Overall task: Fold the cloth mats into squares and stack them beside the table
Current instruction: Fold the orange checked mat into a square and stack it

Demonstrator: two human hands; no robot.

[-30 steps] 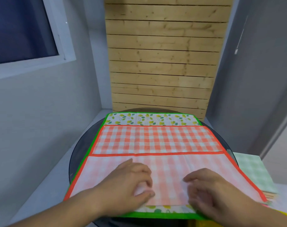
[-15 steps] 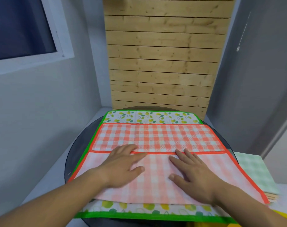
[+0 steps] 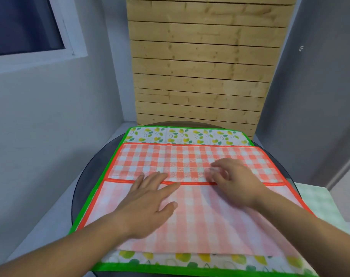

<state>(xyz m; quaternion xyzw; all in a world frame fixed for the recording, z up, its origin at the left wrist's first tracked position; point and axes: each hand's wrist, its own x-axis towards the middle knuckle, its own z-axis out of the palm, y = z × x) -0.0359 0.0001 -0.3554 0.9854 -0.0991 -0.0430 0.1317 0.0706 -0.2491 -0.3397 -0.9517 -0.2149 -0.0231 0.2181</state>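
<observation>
I have the red checked mat (image 3: 190,156) lying right under my forearms, its long axis running side to side, so each short end sits out past the outer edge of one hand. Its near part is turned over away from me as a pale flap (image 3: 200,220). The flap's red hem (image 3: 192,183) crosses the middle of the mat, right at the fingertips of the left hand (image 3: 148,198). That hand is spread flat, fingers straight and thumb out, pressing the flap down just short of the hem. The right hand (image 3: 234,180) sits a little farther out, past the hem on the bright checked half. Its fingers are curled and blurred, and I cannot tell whether they pinch the cloth or only rest on it. Under the red mat lies a leaf-print mat (image 3: 186,135) with a green border, showing beyond the fingertips and below the wrists, both on the round dark surface (image 3: 84,188). I judge the mat is halved lengthwise but not yet square, so the coming move turns on carrying one short end across to the other. The left end is nearer the left hand, the right end nearer the right. A pale green checked mat (image 3: 318,202) lies off the surface to the right of the right hand, so that hand is the closer one for stacking.
</observation>
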